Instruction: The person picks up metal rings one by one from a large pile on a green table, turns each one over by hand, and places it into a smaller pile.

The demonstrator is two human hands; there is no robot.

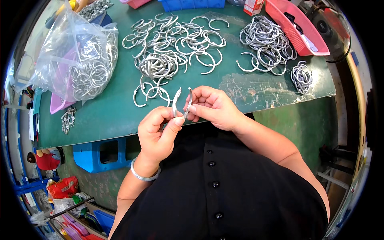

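Observation:
Close to the near table edge, both hands are on a silvery open bangle (175, 102), its two ends pointing up and apart. My left hand (157, 129) pinches its left side and lower part between thumb and fingers. With thumb and fingertips, my right hand (215, 107) grips the right side; the fingers hide some of the metal. Just beyond the hands, a loose spread of similar open bangles (158, 66) covers the middle of the green table (100, 126). A second heap of bangles (266, 40) lies to the right, with a small bundle of bangles (301, 78) nearer the corner.
On the left, a clear plastic bag (56, 56) of bangles leans over a pink basket (60, 105), with small metal pieces (69, 120) beside it. A pink tray (316, 40) and fan (336, 30) stand far right. A blue stool (90, 157) is below the table.

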